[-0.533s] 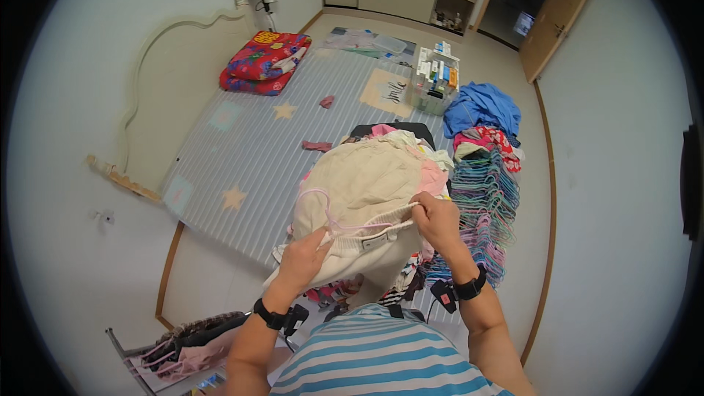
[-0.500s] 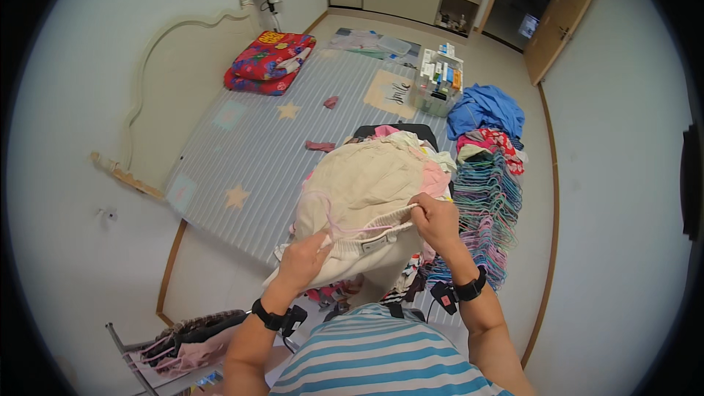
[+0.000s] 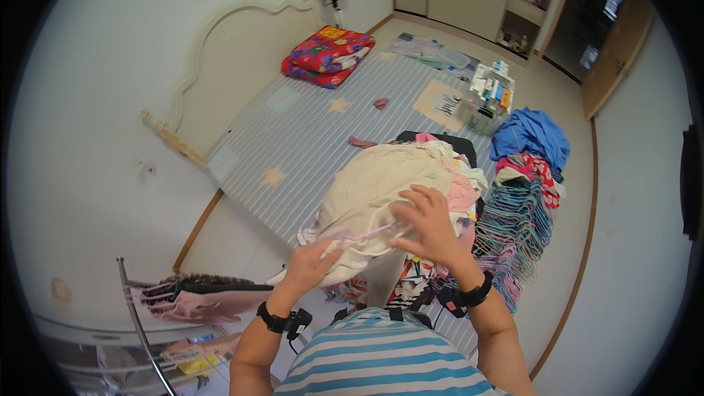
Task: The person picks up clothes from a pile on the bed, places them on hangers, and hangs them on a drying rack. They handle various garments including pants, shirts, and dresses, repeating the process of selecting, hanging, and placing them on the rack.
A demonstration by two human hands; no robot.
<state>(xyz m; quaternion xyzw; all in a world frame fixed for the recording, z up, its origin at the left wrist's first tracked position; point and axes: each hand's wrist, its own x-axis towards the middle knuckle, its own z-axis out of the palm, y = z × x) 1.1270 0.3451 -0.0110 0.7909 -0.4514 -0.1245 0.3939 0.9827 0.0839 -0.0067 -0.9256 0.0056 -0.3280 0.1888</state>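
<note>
A cream garment with an elastic waistband [image 3: 381, 183] lies spread over a pile of clothes in front of me. A pale pink hanger [image 3: 372, 233] shows at its waist. My left hand [image 3: 312, 264] is closed on the waistband's left side, near the hanger's left end; the fingertips are slightly blurred. My right hand [image 3: 429, 226] is over the waist's right side with its fingers spread, close to the hanger's right end. Pink and white clothes [image 3: 463, 194] stick out from under the garment on the right.
Many hangers [image 3: 517, 220] lie in a row on the right, below a blue cloth heap [image 3: 532, 136]. A clear box [image 3: 488, 106] stands on the striped bed [image 3: 308, 139]; a folded red quilt [image 3: 328, 57] lies farther back. At lower left is a metal rack [image 3: 139, 315] with hung clothes.
My right hand has let go of the waistband and spread its fingers. The waistband, stretched wide before, is now slack and bunched. My view has swung left, and more of the rack shows.
</note>
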